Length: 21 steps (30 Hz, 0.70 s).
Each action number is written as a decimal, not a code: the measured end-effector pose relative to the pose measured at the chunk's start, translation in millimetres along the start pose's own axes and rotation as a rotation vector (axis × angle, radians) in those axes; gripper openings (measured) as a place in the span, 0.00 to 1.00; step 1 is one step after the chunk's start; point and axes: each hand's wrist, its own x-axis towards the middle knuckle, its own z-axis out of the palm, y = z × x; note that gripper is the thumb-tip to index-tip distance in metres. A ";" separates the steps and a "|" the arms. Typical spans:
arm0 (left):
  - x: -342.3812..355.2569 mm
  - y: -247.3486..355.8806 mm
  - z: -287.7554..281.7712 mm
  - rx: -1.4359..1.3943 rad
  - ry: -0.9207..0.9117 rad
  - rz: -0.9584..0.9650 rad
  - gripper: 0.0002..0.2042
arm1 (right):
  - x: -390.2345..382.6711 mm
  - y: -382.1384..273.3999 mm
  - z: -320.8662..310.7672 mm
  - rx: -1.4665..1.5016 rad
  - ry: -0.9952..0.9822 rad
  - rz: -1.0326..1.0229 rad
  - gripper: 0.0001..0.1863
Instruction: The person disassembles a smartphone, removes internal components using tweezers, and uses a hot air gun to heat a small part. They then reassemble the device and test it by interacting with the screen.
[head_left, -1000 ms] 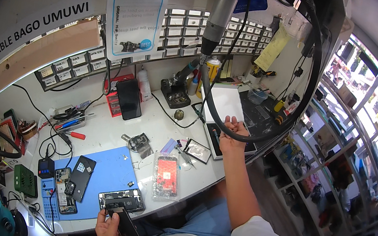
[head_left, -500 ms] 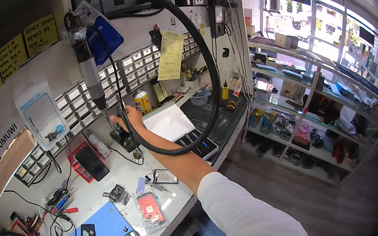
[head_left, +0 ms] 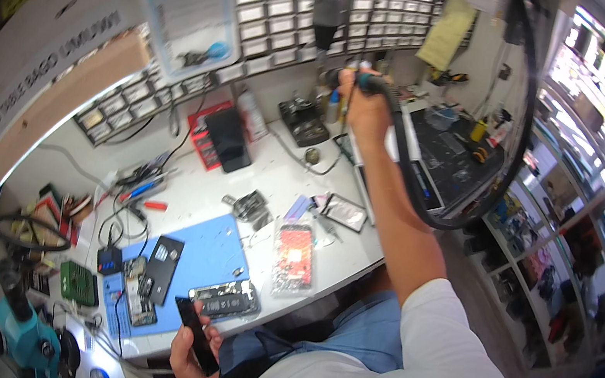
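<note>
My left hand (head_left: pixel 191 369), low in the picture, is closed round a dark, slim phone (head_left: pixel 197 336). My right arm stretches across the bench to the back, where my right hand (head_left: pixel 370 113) is closed on the end of a thick black hose (head_left: pixel 406 173), at what looks like a hot-air handpiece (head_left: pixel 369 83). Blur and fingers hide part of it. Above that hand hangs a grey cylindrical tool (head_left: pixel 330 1). An opened phone (head_left: pixel 225 299) with its battery showing lies just beyond my left hand, at the edge of a blue mat (head_left: pixel 212 242).
On the mat are a black phone panel (head_left: pixel 163 270) and a phone board (head_left: pixel 138 297). A red part in clear wrap (head_left: pixel 294 258) lies to the right. A dark phone rests on a red box (head_left: pixel 203 144). A teal microscope (head_left: pixel 30 336) stands front left; small drawers (head_left: pixel 280 21) line the wall.
The view has swung left and down, so the bench sits more centrally. My left hand with the dark phone has come into view. My right hand stays at the hose end.
</note>
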 end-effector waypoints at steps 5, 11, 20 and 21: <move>7.1 2.3 5.6 -0.272 -0.101 -0.128 0.40 | -29.0 -34.1 -113.7 0.158 -0.065 0.267 0.14; 16.4 3.2 -4.9 -0.496 -0.223 -0.193 0.45 | -70.9 -81.1 -237.1 0.145 0.015 0.104 0.17; 22.8 -16.1 4.5 -0.408 -0.260 -0.212 0.51 | -149.9 -144.8 -242.8 0.931 -0.150 0.652 0.14; 21.7 -16.3 7.6 -0.432 -0.265 -0.240 0.50 | -156.7 -150.0 -235.4 0.954 -0.270 0.700 0.13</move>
